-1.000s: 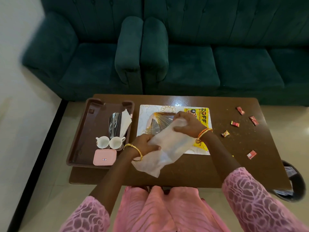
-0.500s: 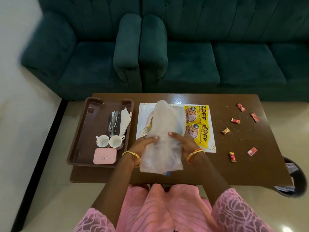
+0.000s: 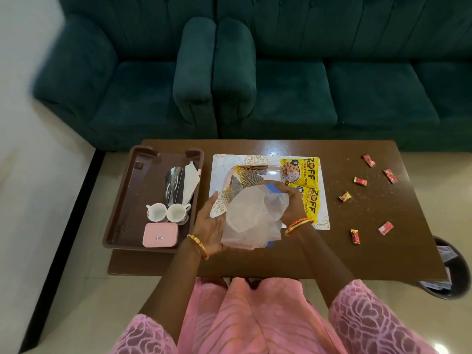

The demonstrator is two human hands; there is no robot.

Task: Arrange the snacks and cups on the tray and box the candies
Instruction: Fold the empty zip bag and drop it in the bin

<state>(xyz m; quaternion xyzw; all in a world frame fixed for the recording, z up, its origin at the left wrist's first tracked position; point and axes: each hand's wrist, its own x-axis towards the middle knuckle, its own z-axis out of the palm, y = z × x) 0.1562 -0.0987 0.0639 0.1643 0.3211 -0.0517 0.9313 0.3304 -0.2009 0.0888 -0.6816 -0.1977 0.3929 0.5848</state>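
Yellow packets [image 3: 305,183] read "ZOFF"; right hand [image 3: 293,200] grips a bag [image 3: 252,218], left hand [image 3: 210,224] flat beneath it; candies [image 3: 360,181] scattered near table [image 3: 332,251] edge.

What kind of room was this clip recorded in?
Most likely a home living room: a green sofa and matching armchair face a low wooden coffee table holding a serving tray with teacups.

I am looking into a living room at home.

I see a big green sofa [image 3: 332,80] and a matching armchair [image 3: 122,83] behind a low brown coffee table [image 3: 293,259], on a shiny tiled floor [image 3: 51,226], with cups [image 3: 167,212] near its left edge.
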